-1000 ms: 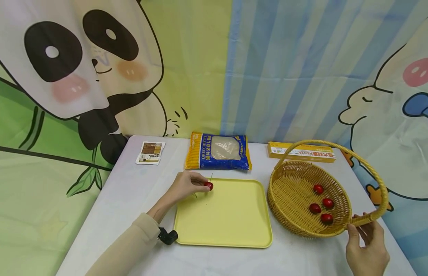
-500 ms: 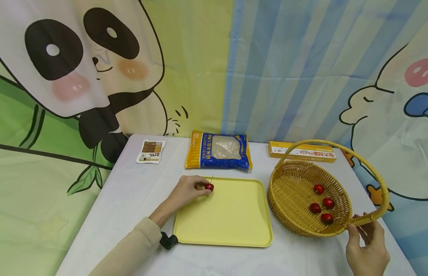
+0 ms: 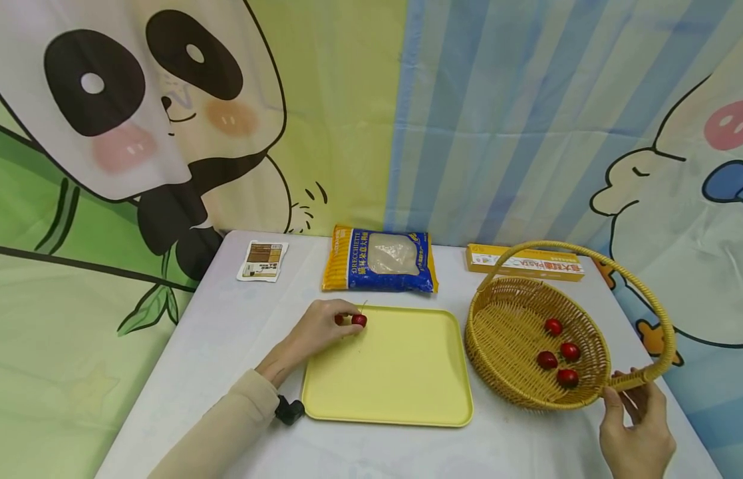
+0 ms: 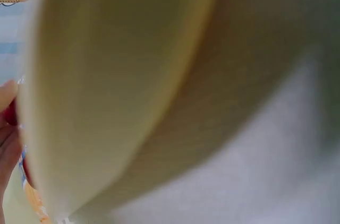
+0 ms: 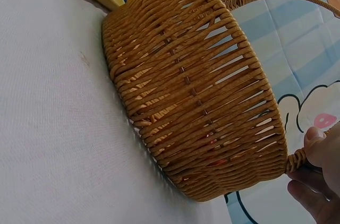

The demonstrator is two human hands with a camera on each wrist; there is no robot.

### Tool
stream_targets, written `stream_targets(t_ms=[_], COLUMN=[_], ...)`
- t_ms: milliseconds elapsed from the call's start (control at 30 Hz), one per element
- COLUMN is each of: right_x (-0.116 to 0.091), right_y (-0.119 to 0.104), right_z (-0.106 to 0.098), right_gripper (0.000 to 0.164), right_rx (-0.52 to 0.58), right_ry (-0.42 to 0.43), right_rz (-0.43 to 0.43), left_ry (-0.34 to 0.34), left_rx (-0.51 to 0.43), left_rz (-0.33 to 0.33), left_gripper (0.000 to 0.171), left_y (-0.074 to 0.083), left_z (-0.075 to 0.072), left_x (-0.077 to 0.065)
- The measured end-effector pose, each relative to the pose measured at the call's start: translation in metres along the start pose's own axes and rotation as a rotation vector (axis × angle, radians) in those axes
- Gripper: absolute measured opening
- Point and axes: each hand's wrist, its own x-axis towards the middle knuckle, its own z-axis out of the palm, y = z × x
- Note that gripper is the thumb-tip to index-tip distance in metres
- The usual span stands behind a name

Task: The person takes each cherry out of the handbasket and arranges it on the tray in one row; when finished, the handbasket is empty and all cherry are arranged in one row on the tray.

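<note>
My left hand (image 3: 317,330) is over the far left corner of a yellow tray (image 3: 389,372), pinching a red cherry (image 3: 359,320) with a thin stem between thumb and fingers. A second cherry (image 3: 338,319) shows partly behind those fingers. In the left wrist view the fingers and a bit of red cherry (image 4: 10,113) appear at the left edge; a blurred pale shape covers much of that view. My right hand (image 3: 639,422) grips the handle base of a woven basket (image 3: 485,372) at its near right side. Several red cherries (image 3: 567,378) lie inside the basket.
Behind the tray lies a blue and yellow pasta bag (image 3: 380,261). A yellow pasta box (image 3: 525,261) is behind the basket, and a small white packet (image 3: 263,261) lies at the back left. A printed curtain (image 3: 455,133) hangs behind the table (image 3: 197,372).
The left hand, with the cherry, has shifted slightly within the tray's far left corner. A second cherry now shows between its fingers. The right hand and basket have stayed put.
</note>
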Motion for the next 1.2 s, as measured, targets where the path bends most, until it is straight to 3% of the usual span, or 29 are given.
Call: stream_targets(t_ms=[533,867,1200], right_x=[0.001,0.000,0.002], right_y=[-0.001,0.002,0.004], right_z=[-0.001,0.000,0.002], right_gripper=[0.056,0.056,0.057], right_rx=[0.000,0.004,0.014], right_ry=[-0.009,0.005,0.003], right_rz=[0.007,-0.020,-0.013], left_ry=[-0.072,-0.045,0.004], left_rx=[0.133,0.110,0.092], left_rz=[0.012,0.001,0.122], left_gripper=[0.016,0.025,0.029], left_y=[-0.001,0.004,0.027], left_z=[0.002,0.000,-0.005], left_x=[0.002,0.003,0.027])
